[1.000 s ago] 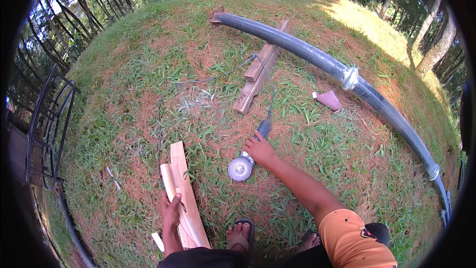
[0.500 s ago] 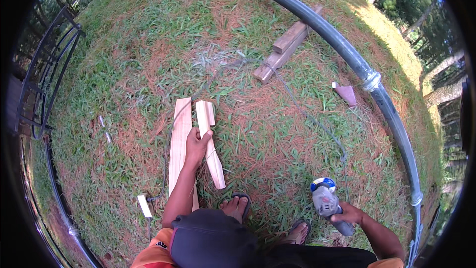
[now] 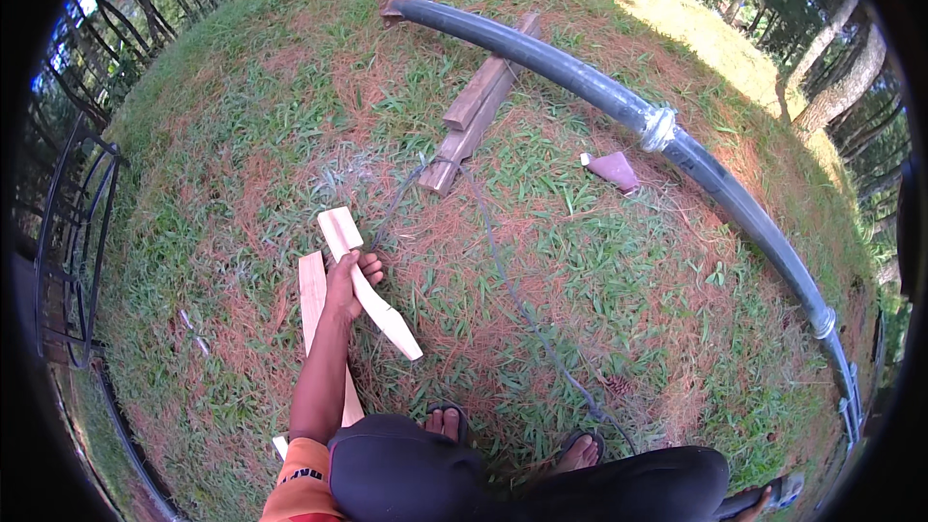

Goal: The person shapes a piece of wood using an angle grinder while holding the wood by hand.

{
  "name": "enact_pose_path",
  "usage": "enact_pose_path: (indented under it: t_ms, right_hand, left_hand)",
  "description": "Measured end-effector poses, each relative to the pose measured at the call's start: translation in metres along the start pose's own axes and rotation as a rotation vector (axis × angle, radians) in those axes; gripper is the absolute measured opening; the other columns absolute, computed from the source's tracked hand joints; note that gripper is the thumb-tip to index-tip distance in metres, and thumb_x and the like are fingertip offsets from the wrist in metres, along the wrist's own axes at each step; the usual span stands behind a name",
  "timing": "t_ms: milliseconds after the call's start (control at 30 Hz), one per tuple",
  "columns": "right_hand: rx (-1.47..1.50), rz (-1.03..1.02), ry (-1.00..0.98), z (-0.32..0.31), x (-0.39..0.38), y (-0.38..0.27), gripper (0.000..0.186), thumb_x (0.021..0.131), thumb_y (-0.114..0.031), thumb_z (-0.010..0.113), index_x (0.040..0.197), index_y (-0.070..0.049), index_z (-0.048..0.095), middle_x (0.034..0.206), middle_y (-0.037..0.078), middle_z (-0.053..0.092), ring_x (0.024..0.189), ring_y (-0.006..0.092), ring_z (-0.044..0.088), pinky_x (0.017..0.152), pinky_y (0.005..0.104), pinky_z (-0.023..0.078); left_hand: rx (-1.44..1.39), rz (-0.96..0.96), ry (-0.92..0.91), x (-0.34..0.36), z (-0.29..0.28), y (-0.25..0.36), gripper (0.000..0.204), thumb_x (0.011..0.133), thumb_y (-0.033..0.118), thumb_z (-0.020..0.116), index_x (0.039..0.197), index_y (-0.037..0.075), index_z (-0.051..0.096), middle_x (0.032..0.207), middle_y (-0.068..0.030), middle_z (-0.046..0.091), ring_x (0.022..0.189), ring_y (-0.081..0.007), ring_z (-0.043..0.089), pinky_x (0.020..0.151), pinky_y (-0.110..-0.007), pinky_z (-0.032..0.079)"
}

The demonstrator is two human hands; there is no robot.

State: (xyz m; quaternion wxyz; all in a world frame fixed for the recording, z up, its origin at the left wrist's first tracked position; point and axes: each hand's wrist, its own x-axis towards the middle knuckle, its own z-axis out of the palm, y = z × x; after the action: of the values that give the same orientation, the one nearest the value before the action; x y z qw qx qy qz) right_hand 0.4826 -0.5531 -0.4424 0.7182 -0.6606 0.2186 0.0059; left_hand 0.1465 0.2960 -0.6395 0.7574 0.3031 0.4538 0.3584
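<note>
My left hand [image 3: 344,285] grips a pale shaped wooden piece [image 3: 387,321], with a squarer block at its top end and a tapered lower end, raised over the grass. Under that forearm lies a long pale board [image 3: 311,275]. At the lower right, mostly hidden behind my knee, my right hand [image 3: 758,505] is closed on a dark angle grinder [image 3: 787,491], only part of which shows. A cord [image 3: 522,309] runs across the grass toward the right-hand side.
A long black pipe [image 3: 580,79] with pale wrapped joints arcs across the right, over weathered timbers [image 3: 469,121]. A pink scrap [image 3: 612,168] lies beside it. A black metal frame [image 3: 77,242] stands at the left. My sandalled feet [image 3: 580,452] are on the grass; trees ring the slope.
My left hand has lifted the shaped piece away from the board. My right hand has carried the grinder from the middle of the grass to the lower right, behind my knee.
</note>
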Motion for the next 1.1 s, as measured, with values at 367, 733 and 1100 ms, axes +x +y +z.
enact_pose_path:
  t_ms: [367,733,1100]
  right_hand:
    - [0.410,-0.215,-0.830,0.265,0.023,0.003,0.068,0.091,-0.041,0.073,0.140,-0.010,0.037,0.099,0.007,0.050,0.086,0.0192,0.055,0.078,0.0341,0.050]
    - [0.543,-0.186,-1.031,0.287,-0.024,0.018,0.068,0.084,-0.034,0.082,0.128,-0.004,0.039,0.090,0.006,0.052,0.071,0.0202,0.059,0.067,0.0385,0.051]
    - [0.239,-0.160,-0.844,0.305,-0.027,0.019,0.070,0.085,-0.047,0.080,0.126,-0.004,0.043,0.110,0.009,0.050,0.080,0.0216,0.064,0.068,0.0412,0.055]
  left_hand:
    - [1.413,0.766,0.386,0.035,0.148,-0.059,0.080,0.086,0.019,0.074,0.153,-0.001,0.034,0.154,-0.0307,0.037,0.145,-0.0405,0.037,0.120,-0.054,0.028]
    - [2.066,1.236,-0.312,0.134,0.238,0.052,0.011,0.092,0.015,0.057,0.102,0.014,0.062,0.101,-0.0123,0.066,0.107,-0.0314,0.066,0.099,-0.048,0.049]
    - [2.291,-0.229,-0.731,-0.238,-0.075,-0.009,0.027,0.101,0.034,0.051,0.118,0.019,0.065,0.090,-0.0168,0.074,0.086,-0.0318,0.074,0.076,-0.048,0.059]
